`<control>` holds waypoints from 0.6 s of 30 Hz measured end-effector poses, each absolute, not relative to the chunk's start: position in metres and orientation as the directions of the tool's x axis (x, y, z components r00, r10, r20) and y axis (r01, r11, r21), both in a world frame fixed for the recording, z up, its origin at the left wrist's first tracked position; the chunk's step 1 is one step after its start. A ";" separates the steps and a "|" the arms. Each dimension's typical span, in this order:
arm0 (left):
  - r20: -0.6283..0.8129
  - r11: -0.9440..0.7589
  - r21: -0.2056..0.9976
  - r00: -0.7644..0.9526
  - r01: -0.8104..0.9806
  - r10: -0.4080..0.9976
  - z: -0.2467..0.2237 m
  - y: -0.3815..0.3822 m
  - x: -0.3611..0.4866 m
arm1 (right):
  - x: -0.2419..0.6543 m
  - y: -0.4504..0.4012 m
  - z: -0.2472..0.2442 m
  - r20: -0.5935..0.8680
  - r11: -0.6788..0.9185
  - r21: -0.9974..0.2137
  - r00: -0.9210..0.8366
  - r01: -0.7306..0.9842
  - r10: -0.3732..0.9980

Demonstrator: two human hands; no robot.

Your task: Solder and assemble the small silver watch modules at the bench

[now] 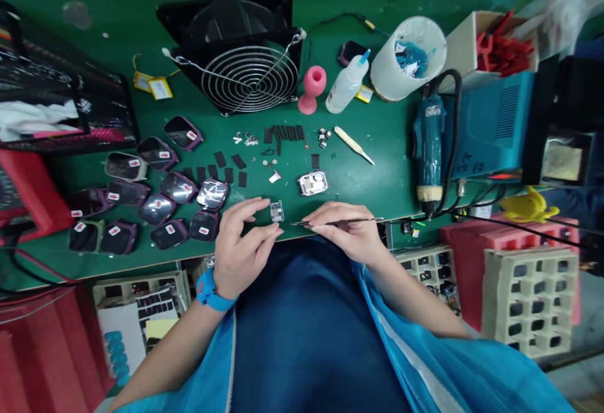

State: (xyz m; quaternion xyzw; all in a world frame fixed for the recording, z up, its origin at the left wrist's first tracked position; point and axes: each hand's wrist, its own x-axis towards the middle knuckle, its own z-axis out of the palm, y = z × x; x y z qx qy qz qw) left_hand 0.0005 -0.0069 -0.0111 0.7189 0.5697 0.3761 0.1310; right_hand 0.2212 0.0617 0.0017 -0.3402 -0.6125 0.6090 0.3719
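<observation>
My left hand rests at the near edge of the green table, fingers apart and curved round a small circuit board. Nothing shows between its fingertips. In my right hand is a pair of dark tweezers, pinched between thumb and fingers, with the tips pointing left toward the board. Just beyond my hands lies an opened watch case with pale parts inside. Small loose parts and black pads are spread about between the case and my left hand.
Several smartwatches lie at left. A fan stands at the back, beside a pink holder, a white bottle and a white tub. An electric screwdriver hangs at right near a blue box. A white-handled tool lies midway.
</observation>
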 end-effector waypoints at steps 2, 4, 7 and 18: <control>0.399 -0.308 0.640 0.038 0.704 0.916 -0.011 -0.008 0.000 | 0.222 0.063 0.001 0.042 0.032 -0.999 -0.479 -0.028 0.877; 0.411 -0.313 0.669 0.015 0.674 0.911 -0.011 -0.009 -0.002 | 0.222 0.063 0.001 0.047 0.047 -0.999 -0.481 -0.012 0.875; 0.441 -0.345 0.700 0.002 0.626 0.897 -0.011 -0.012 -0.005 | 0.221 0.062 0.002 0.056 0.068 -0.998 -0.485 0.006 0.873; 0.337 -0.285 0.571 0.096 0.770 0.936 -0.005 -0.011 0.000 | 0.220 0.059 0.002 0.080 0.106 -0.994 -0.457 0.032 0.886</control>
